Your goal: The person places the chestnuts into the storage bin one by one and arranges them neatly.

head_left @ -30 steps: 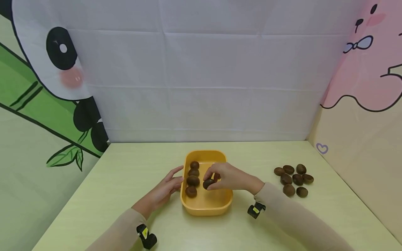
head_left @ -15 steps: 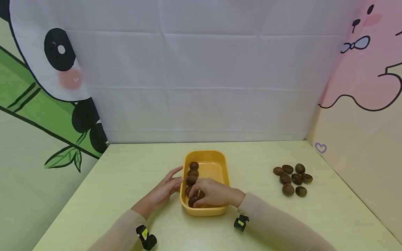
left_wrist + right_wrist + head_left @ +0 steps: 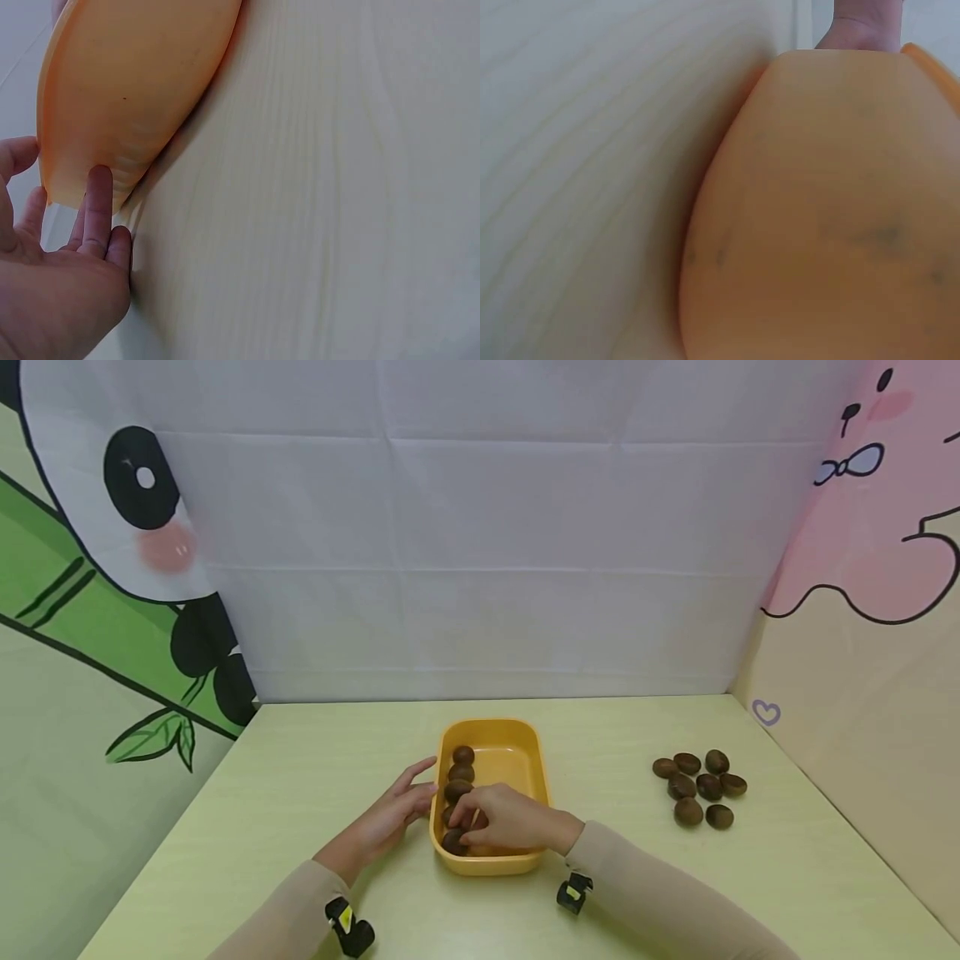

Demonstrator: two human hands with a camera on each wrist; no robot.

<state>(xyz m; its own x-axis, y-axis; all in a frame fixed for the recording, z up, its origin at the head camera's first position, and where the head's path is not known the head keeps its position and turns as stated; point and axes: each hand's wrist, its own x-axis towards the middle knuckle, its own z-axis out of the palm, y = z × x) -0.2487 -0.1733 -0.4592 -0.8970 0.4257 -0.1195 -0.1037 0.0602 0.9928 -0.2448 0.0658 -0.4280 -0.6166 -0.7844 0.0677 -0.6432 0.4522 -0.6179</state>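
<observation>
A person's right hand (image 3: 510,818) reaches over the right wall of a yellow-orange, rounded rectangular plastic tray (image 3: 491,866), its thumb and bent fingers pinching a dark brown, rounded nut (image 3: 453,842) at the tray's near left corner. Four similar brown nuts (image 3: 461,772) run in a row from there along the left wall to the far end, the nearest of them partly hidden by the fingers. The left hand (image 3: 386,822) grasps nothing; its extended fingers touch the tray's outer left wall. The tray sits on a pale wood-grain table (image 3: 600,752), and well to its right lies a loose cluster of eight brown, oval nuts (image 3: 708,787).
</observation>
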